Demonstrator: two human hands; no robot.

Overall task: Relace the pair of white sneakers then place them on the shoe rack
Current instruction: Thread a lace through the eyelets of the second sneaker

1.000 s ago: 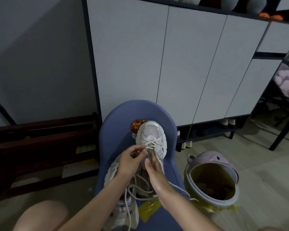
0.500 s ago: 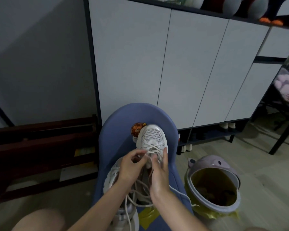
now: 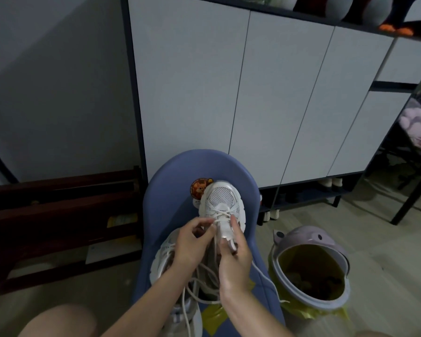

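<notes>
Head view: white sneaker [image 3: 223, 203] on blue chair [image 3: 170, 190], centre; left hand [image 3: 192, 244] pinches lace [image 3: 214, 235], right hand [image 3: 233, 259] grips lace end; advise feeding eyelets evenly, tension matched

Both forearms are bare from the lower edge of the view up to the wrists, with no sleeve showing. The left hand [image 3: 191, 246] and the right hand [image 3: 233, 262] wear no glove, ring, watch or bracelet. A bare knee [image 3: 58, 321] shows at the lower left, uncovered by any cloth.
</notes>
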